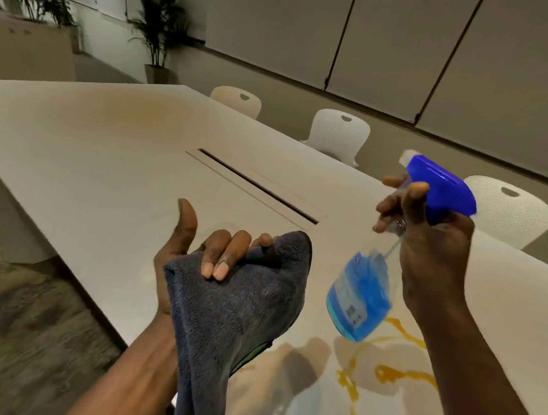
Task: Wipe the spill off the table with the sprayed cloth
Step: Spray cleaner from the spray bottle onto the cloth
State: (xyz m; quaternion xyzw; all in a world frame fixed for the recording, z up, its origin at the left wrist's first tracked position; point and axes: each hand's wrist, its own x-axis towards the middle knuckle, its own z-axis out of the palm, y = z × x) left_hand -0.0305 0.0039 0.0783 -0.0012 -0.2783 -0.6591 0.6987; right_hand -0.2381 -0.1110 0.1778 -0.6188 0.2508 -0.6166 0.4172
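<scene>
The cloth (243, 307), dark blue and folded, lay draped across the upturned left hand (187, 252), above the near edge of the table (100, 151). Two fingers (225, 256) curled over its top and pinned it to the palm, while the thumb stood up clear of it. To the right, the right hand (433, 247) gripped the neck of a spray bottle (361, 297) with its fingers wrapped at the trigger. The bottle was held tilted in the air, its blue head far and its liquid-filled body near. Below the bottle, the spill (393, 373) ran in orange streaks over the near right part of the table. A long slot (258, 184) crossed the tabletop, and white chairs (340, 132) stood along the far side.
</scene>
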